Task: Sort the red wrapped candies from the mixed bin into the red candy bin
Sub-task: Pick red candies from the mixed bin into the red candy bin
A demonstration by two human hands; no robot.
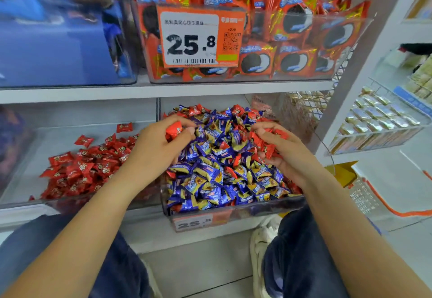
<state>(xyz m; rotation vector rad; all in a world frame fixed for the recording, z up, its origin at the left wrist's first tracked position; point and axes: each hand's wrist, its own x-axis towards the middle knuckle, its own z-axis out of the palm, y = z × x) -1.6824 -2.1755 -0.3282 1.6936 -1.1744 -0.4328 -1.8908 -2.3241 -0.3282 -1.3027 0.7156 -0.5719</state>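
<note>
Candy (174,130) in red wrapper is already pinched in the left hand (159,143), thumb and curled fingers (189,131) closed round it, held just above the left rear part of the mixed bin (233,206). Red candy bin (21,202) lies straight to the left of that hand, just across the divider between the two bins, so the drop looks like a short leftward swing; left hand is clearly the nearer one. Pile of red candies (79,171) sits toward the front and right of that bin, rear part mostly bare, so anywhere past the divider should do. Right hand (278,148) is at the right side of the mixed bin, fingers curled round a bunch of red wrappers (261,141); how many it holds can't be told. That hand is the far one: it would have to cross the whole blue-and-gold heap (219,171) to reach the red bin. More red pieces show among the blue ones, mostly along the back edge and at the right, so sorting looks far from finished. Risk: loose pieces slipping from the right hand back into the heap during the crossing.
</note>
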